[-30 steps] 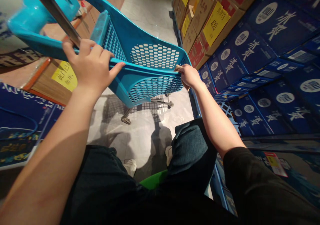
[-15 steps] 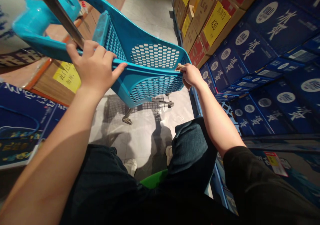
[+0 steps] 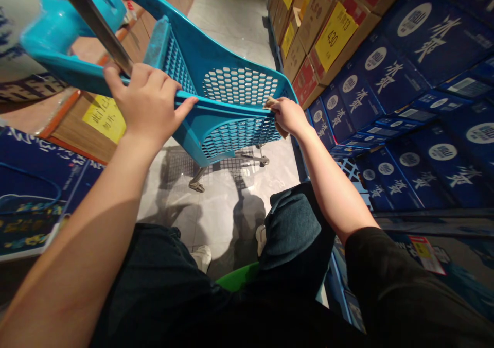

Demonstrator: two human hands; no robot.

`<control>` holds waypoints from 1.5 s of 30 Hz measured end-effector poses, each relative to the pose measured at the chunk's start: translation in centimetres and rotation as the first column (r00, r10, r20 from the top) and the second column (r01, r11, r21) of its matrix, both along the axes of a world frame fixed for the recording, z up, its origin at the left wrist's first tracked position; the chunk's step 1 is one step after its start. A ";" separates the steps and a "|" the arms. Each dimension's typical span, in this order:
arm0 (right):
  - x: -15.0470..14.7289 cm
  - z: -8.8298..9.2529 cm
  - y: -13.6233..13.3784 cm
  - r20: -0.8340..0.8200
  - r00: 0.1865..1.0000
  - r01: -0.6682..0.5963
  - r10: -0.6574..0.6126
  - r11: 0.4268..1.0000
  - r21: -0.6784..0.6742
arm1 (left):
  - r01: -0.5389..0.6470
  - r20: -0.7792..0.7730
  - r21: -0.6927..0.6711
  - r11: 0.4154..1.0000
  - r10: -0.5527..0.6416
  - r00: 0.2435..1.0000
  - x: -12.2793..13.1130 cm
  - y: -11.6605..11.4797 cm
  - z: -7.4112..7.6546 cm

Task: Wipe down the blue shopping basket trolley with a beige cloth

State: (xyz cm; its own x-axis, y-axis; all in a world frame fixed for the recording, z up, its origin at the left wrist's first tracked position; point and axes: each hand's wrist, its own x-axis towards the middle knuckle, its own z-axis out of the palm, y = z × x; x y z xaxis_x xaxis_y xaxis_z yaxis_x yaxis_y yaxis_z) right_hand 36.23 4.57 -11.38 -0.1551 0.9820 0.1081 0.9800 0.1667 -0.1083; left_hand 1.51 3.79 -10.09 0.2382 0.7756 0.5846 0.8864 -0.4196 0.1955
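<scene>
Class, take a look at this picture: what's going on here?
A person holds the rim of a turquoise plastic shopping cart with both hands, the left hand and the right hand. The cart stands on a tiled floor in a store aisle, beside stacked blue cartons and brown cartons.

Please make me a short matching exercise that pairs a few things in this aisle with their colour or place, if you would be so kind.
Things:
1. shopping cart
2. price card
3. printed cartons
4. shoe

Colour or place:
A. dark blue, stacked along the right side
B. white, on the floor
C. held at the rim by the left hand and right hand
D. yellow, on a brown carton

Pairs: 1-C, 2-D, 3-A, 4-B
</scene>
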 end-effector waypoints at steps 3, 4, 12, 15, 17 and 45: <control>-3.6 0.6 -0.8 0.016 0.984 -0.178 0.178 0.984 0.003 | -0.005 0.015 -0.043 0.999 0.005 1.000 0.1 -0.1 0.2; -4.6 0.8 -1.0 0.016 0.976 -0.215 0.215 0.977 0.005 | -0.008 0.016 -0.057 0.998 0.009 1.000 0.1 -0.1 0.3; -4.3 2.0 -0.8 0.069 0.997 0.035 -0.032 0.998 -0.052 | -0.021 0.004 -0.113 0.993 0.021 1.000 0.5 -0.9 0.8; -5.5 1.8 -1.1 0.051 0.999 -0.018 0.019 1.000 -0.020 | 0.003 0.005 -0.097 0.995 -0.002 1.000 0.6 -1.0 0.7; -7.1 1.8 -1.6 0.007 0.992 -0.126 0.126 0.992 0.009 | 0.009 -0.001 -0.085 0.996 -0.009 1.000 0.7 -1.0 0.6; -7.5 1.9 -1.0 -0.066 0.993 -0.094 0.096 0.995 0.033 | 0.076 0.090 -0.166 0.983 -0.062 0.994 1.0 -1.9 0.8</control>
